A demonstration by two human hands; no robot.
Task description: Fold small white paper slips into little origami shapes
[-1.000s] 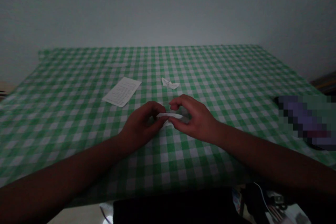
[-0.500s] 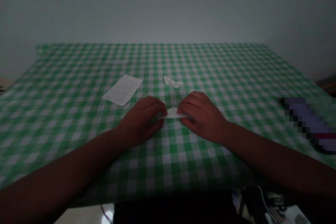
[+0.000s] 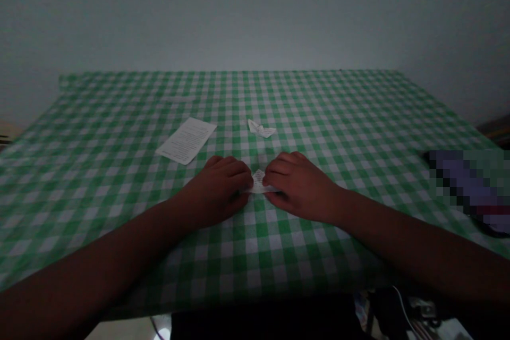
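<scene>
Folded paper (image 3: 258,180) lies at the near middle of the tabletop (image 3: 338,117), between the two hands, low over the cloth; whether its underside touches the cloth cannot be told. Left hand (image 3: 221,186): grip narrow, fingers curled together over the paper's left end, thumb along the near side, paper pinched between. Right hand (image 3: 300,186): grip likewise narrow, fingers bent over the right end, thumb lower and nearer. The hands stand a small gap apart. The ends of the paper are partly hidden by the fingers.

Shape: a short peak shows in the gap, above a flatter pale band along the near edge. Material: thin, white, with faint dark lines of print on the peak.

Beyond the hands: a small paper boat (image 3: 261,129), white, creased, with pointed ends and marks of print. To its left, a printed sheet (image 3: 187,141), flat, set at a slant, with rows of text. Further back, a pale strip (image 3: 177,99), too faint to identify.

Covering: checked cloth (image 3: 255,255), green and white, slightly rumpled at far left. Behind it, a plain grey wall (image 3: 255,10). At right, a dark-edged object (image 3: 458,175), mostly pixelated; identity cannot be told. Light dim.
</scene>
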